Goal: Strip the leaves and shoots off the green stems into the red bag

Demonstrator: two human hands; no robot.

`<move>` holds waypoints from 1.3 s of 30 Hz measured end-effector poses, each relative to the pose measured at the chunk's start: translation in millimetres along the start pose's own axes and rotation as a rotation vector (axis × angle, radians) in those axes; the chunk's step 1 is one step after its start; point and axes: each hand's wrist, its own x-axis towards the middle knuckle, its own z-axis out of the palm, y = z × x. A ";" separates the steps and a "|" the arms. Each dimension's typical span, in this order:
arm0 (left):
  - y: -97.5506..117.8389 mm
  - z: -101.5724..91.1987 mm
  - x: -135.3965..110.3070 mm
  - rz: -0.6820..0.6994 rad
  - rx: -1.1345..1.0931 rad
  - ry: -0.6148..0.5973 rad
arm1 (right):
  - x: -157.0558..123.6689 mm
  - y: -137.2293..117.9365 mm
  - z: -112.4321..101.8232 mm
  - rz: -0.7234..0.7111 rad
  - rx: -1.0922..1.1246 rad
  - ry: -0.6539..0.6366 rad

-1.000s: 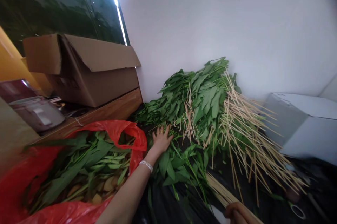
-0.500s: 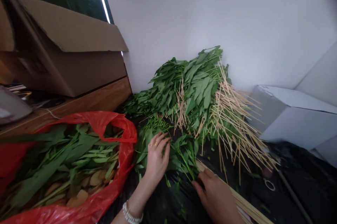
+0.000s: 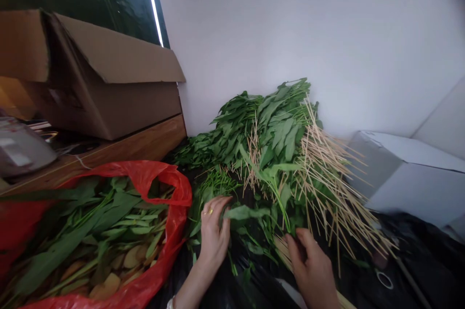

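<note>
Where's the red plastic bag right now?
In the head view, the red plastic bag lies at the lower left, just left of the left hand.

Left hand (image 3: 214, 231) and right hand (image 3: 311, 270) running off the bottom edge, lower wooden skewers (image 3: 282, 251) partly hidden behind the right hand, red plastic bag (image 3: 160, 188) cut off at left and bottom, grey object (image 3: 22, 149) at the left edge blurred (too unclear to name), pale loop (image 3: 384, 280) on the black sheet (image 3: 417, 246) too small to tell
</note>
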 end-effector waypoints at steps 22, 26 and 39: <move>46.1 -25.0 20.0 0.180 -0.021 -0.003 | -9.5 6.5 7.8 -0.509 -0.205 0.189; 48.6 -24.9 34.7 0.380 0.143 -0.279 | -9.5 6.1 5.7 -0.583 -0.236 0.179; 48.9 -19.4 41.7 0.476 0.311 -0.655 | -6.1 -7.4 -2.5 -0.589 -0.284 0.152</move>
